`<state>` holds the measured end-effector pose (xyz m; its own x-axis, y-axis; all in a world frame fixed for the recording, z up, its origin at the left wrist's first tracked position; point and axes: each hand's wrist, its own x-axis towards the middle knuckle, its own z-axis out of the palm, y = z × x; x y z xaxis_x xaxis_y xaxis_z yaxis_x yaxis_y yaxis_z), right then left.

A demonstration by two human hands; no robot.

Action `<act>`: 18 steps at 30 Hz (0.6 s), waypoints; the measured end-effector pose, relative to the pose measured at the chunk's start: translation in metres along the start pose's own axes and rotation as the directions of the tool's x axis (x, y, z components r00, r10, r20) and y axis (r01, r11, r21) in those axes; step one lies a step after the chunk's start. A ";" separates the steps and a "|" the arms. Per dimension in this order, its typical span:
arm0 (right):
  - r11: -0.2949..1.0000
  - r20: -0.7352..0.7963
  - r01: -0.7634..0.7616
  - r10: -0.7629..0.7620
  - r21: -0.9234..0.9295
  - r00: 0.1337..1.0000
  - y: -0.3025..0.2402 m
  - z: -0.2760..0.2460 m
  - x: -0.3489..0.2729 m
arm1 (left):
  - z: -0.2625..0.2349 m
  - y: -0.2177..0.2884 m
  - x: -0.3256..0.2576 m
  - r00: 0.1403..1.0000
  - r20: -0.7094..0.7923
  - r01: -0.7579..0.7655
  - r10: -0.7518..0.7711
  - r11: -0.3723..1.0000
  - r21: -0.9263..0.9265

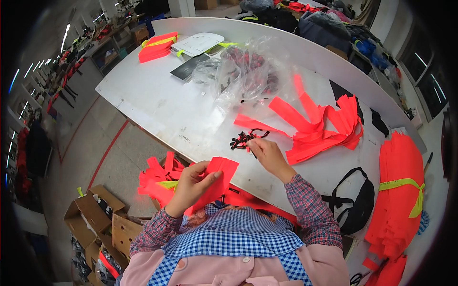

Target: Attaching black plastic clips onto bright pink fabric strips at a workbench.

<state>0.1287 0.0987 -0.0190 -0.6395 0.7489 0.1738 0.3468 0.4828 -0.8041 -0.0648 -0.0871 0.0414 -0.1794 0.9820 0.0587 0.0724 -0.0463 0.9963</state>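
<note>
My left hand (190, 187) pinches a neon coral fabric strip (224, 172) between thumb and fingers, at the table's near edge. My right hand (268, 156) has its fingertips pressed together at a small heap of black-and-red pieces (241, 141) that look like short cord pulls. What lies between those fingertips is too small to make out. Beyond and to the right of that hand, long coral fabric strips (319, 131) fan out on the white table (176, 114).
A clear plastic bag (248, 71) with dark and red contents lies toward the back, near a white board (198, 44) and folded coral fabric (160, 46). A tied coral bundle (398, 190) and black pouch (357, 205) lie right. Cardboard boxes (90, 214) stand lower left.
</note>
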 end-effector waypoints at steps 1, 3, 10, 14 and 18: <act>0.983 -0.044 0.006 -0.014 -0.186 0.999 0.014 0.001 0.005 | 0.003 0.003 -0.004 0.999 0.015 0.047 -0.047 0.999 -0.020; 0.931 -0.064 0.014 -0.040 -0.365 0.997 0.078 0.003 0.019 | 0.004 0.004 -0.009 0.998 0.041 0.044 -0.045 0.999 0.027; 0.780 -0.231 -0.156 0.016 -0.606 0.973 0.164 -0.027 0.087 | 0.005 -0.006 -0.016 0.996 0.033 0.078 -0.079 0.996 0.039; 0.714 -0.222 -0.289 0.188 -0.638 0.957 0.141 -0.019 0.092 | 0.002 -0.010 -0.014 0.998 0.030 0.050 -0.054 0.992 0.113; 0.856 0.173 -0.212 0.145 0.472 0.974 0.031 0.015 0.048 | 0.008 -0.015 -0.008 0.998 -0.040 0.044 -0.043 0.999 0.027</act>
<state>0.0992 0.1428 -0.0444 -0.6912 0.7212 -0.0460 0.1083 0.0404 -0.9933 -0.0569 -0.0926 0.0252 -0.2218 0.9749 0.0180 0.0910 0.0023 0.9959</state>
